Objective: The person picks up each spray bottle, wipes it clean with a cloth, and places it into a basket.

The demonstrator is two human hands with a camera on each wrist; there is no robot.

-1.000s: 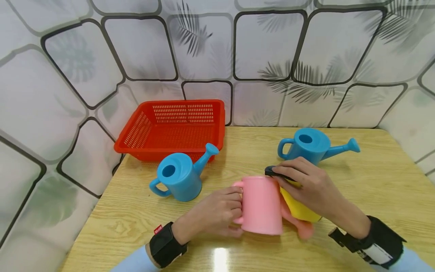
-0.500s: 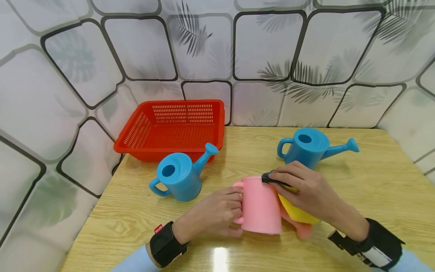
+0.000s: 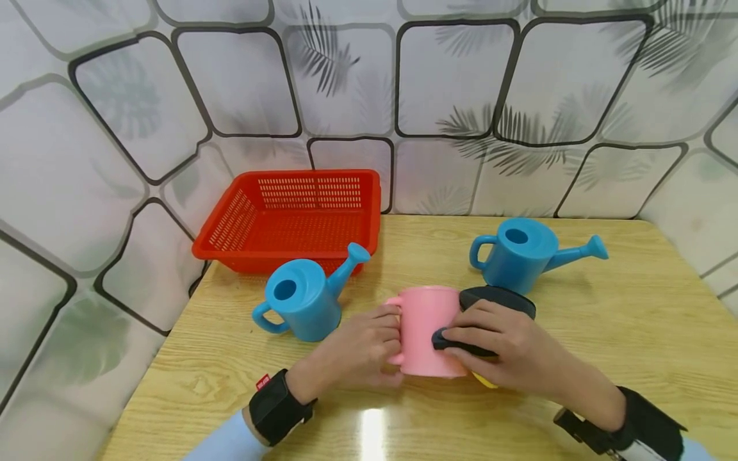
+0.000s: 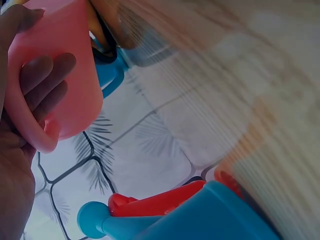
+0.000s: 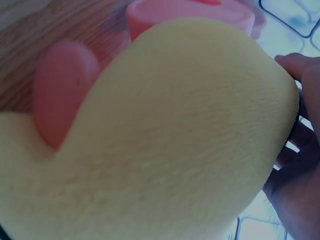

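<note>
Near the middle of the table, my left hand [image 3: 369, 349] grips the handle of a pink watering can [image 3: 429, 330]. In the left wrist view the fingers pass through the handle and lie against the can's pink side [image 4: 82, 95]. My right hand [image 3: 513, 346] pinches a cleaning cloth [image 3: 498, 298], dark on one face and yellow on the other, against the can's right side. The cloth's fuzzy yellow face [image 5: 185, 115] fills much of the right wrist view. The pink spout's rounded end [image 5: 65, 87] shows beside it there, but is hidden in the head view.
A blue watering can [image 3: 305, 304] stands left of my left hand. Another blue watering can [image 3: 519, 253] stands behind my right hand, spout to the right. At the back left is a red perforated basket [image 3: 294, 250]. A patterned covering [image 3: 357, 77] lines the back and sides.
My left hand has shifted the pink watering can slightly left and up in view. My right hand has brought the cloth lower along its side; more dark cloth shows behind, and the spout is covered.
</note>
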